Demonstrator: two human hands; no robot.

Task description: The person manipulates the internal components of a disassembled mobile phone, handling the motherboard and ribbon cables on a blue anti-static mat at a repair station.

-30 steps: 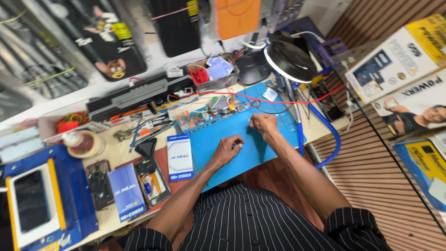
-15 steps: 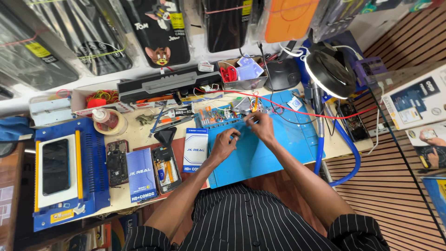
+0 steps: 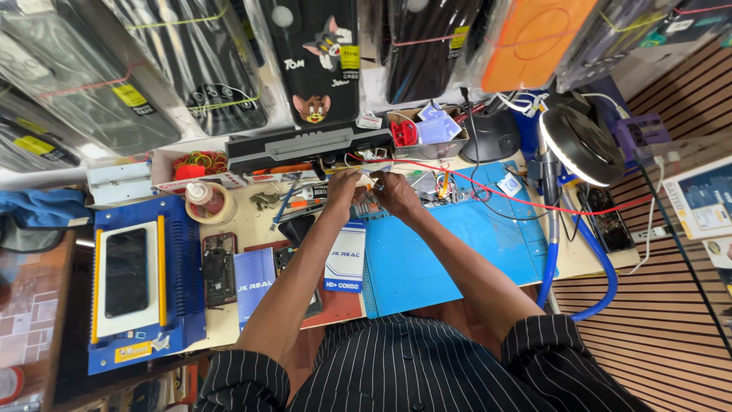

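Your left hand (image 3: 341, 185) and right hand (image 3: 387, 188) meet at the mat's (image 3: 457, 252) far edge, fingers pinched narrow around a small part (image 3: 367, 191) (too tiny to identify). It looks light and fragile; grip its edges gently, clear of the red wire (image 3: 488, 191).

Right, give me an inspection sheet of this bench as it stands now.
Surface: blue rectangular work mat on a pale bench top.
Job's things: small parts at the mat's far edge, too small to identify.
Clutter: blue screen jig holding a dark phone; opened phone; white-and-blue box; tape roll.
Hands: left hand and right hand close together over the small parts; grip unclear.
Cables: thin red wire; blue gooseneck.
Surroundings: round ring lamp; hanging phone cases.
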